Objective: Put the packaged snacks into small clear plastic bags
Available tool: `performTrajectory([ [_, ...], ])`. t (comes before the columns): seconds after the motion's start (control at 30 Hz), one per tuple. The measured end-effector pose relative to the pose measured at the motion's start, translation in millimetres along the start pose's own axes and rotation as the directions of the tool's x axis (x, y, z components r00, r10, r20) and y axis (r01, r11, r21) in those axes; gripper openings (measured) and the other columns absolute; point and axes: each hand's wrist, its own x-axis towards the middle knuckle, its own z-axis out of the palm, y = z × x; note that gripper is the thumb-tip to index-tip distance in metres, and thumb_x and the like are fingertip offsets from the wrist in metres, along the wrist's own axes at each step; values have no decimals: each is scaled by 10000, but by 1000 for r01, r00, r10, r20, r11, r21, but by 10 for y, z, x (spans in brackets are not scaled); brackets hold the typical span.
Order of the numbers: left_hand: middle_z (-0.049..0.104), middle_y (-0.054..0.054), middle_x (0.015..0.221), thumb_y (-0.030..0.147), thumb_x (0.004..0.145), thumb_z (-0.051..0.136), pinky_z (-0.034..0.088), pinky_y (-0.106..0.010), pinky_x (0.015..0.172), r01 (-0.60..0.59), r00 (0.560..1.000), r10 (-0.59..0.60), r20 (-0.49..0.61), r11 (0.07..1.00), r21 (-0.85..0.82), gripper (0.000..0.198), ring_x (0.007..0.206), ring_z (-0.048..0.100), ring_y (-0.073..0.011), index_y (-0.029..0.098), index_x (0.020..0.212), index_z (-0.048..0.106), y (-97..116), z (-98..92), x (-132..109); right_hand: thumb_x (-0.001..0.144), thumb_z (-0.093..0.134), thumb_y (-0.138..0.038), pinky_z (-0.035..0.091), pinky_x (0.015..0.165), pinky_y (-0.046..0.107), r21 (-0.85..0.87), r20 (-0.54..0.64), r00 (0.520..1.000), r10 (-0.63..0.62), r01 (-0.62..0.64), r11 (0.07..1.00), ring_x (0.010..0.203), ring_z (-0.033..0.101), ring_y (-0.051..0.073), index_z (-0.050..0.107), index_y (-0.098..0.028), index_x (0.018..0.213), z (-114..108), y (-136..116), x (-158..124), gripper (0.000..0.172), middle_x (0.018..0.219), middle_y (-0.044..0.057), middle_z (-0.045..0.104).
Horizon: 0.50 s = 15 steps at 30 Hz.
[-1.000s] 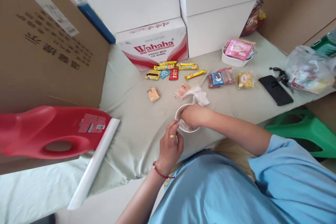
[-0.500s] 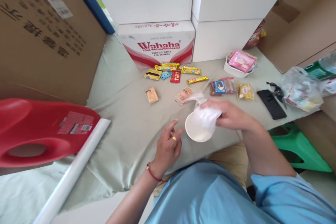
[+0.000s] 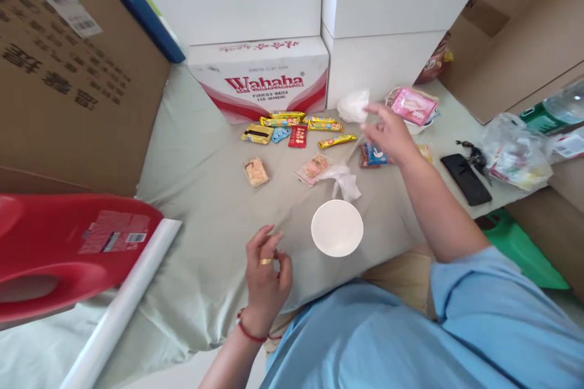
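Observation:
My left hand [image 3: 267, 267] hovers beside the bowl, fingers loosely bent and apart, holding nothing. To its right a white round bowl [image 3: 337, 228] stands upright, with nothing visible inside. My right hand [image 3: 387, 132] reaches over the back of the table with its fingers apart. Just left of those fingertips lies a crumpled white wad [image 3: 353, 106], thin tissue or plastic; whether a finger touches it I cannot tell. A second thin white piece [image 3: 345, 182] lies behind the bowl, against a pink-wrapped snack [image 3: 314, 167]. Under my right forearm a blue snack packet [image 3: 374, 155] is partly hidden.
Several yellow snack sticks [image 3: 336, 141] and a red packet [image 3: 298, 136] lie before the Wahaha carton [image 3: 264, 82]. A wrapped biscuit [image 3: 256, 171] is at left. Rightward are a filled white tub [image 3: 415, 108], a phone [image 3: 466, 179] and a plastic bag [image 3: 517, 152]. A red jug [image 3: 114, 237] stands left.
My right hand has moved from above the bowl to the back of the table and let go of the white wad there. The bowl is uncovered. My left hand has drawn slightly away.

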Motion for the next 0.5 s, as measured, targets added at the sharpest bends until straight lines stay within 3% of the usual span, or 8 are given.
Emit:
performTrajectory([
  [0.03, 591, -151, 1328, 46, 912, 557, 604, -332, 780, 15, 1000, -15, 6, 1000, 22, 354, 1052, 683, -207, 202, 1224, 617, -61, -29, -50, 917, 752, -362, 612, 801, 326, -44, 179, 971, -159, 169, 985, 886, 713, 176, 693, -238, 1321, -34, -52, -303, 427, 1352, 105, 673],
  [0.07, 597, -146, 1315, 59, 916, 554, 603, -340, 792, 26, 1000, -27, 15, 999, 46, 326, 1051, 681, -208, 197, 1202, 628, -126, -56, -104, 938, 735, -360, 605, 856, 335, -36, 391, 879, -273, 311, 950, 969, 721, 194, 716, -246, 1301, -59, -93, -614, 381, 1401, 114, 661],
  [0.13, 612, -139, 1293, 94, 930, 547, 601, -361, 824, 48, 998, -52, 41, 994, 98, 270, 1063, 680, -217, 188, 1162, 648, -256, -96, -211, 968, 704, -315, 578, 962, 339, 14, 686, 639, -348, 466, 885, 1213, 683, 236, 691, -256, 1381, -51, -121, -1184, 418, 1553, 147, 569],
  [0.17, 620, -140, 1285, 118, 938, 544, 601, -372, 837, 57, 996, -64, 54, 991, 123, 244, 1076, 680, -227, 183, 1144, 657, -316, -107, -256, 980, 677, -262, 561, 1003, 341, -35, 737, 600, -312, 495, 868, 1292, 650, 241, 653, -258, 1441, -18, -105, -1416, 462, 1609, 157, 516],
  [0.23, 626, -148, 1290, 175, 951, 544, 602, -390, 850, 83, 991, -98, 87, 983, 163, 213, 1105, 675, -250, 173, 1120, 674, -419, -112, -322, 1010, 593, -181, 565, 991, 342, -163, 744, 621, -246, 526, 835, 1258, 665, 230, 694, -234, 1365, 64, -31, -1741, 373, 1536, 168, 587],
  [0.33, 625, -158, 1303, 257, 964, 545, 608, -421, 874, 112, 978, -144, 153, 974, 198, 227, 1128, 671, -277, 164, 1109, 693, -515, -89, -364, 1042, 501, -158, 588, 894, 341, -257, 633, 728, -263, 518, 816, 1036, 718, 221, 745, -195, 1123, -6, 33, -1963, 260, 1155, 137, 760],
  [0.43, 649, -148, 1263, 304, 974, 528, 604, -448, 911, 125, 968, -166, 190, 970, 206, 239, 1136, 664, -291, 177, 1071, 706, -554, -71, -372, 1046, 507, -193, 590, 863, 325, -303, 486, 848, -211, 390, 869, 998, 731, 216, 720, -233, 1135, -479, -112, -2090, 235, 1091, 103, 768],
  [0.5, 667, -140, 1238, 325, 972, 521, 596, -463, 939, 141, 964, -182, 193, 967, 211, 241, 1125, 665, -294, 192, 1038, 711, -567, -67, -370, 1038, 549, -262, 593, 808, 320, -404, 376, 924, -65, 227, 886, 949, 746, 221, 728, -268, 1113, -940, -242, -2159, 194, 1077, 81, 775],
])
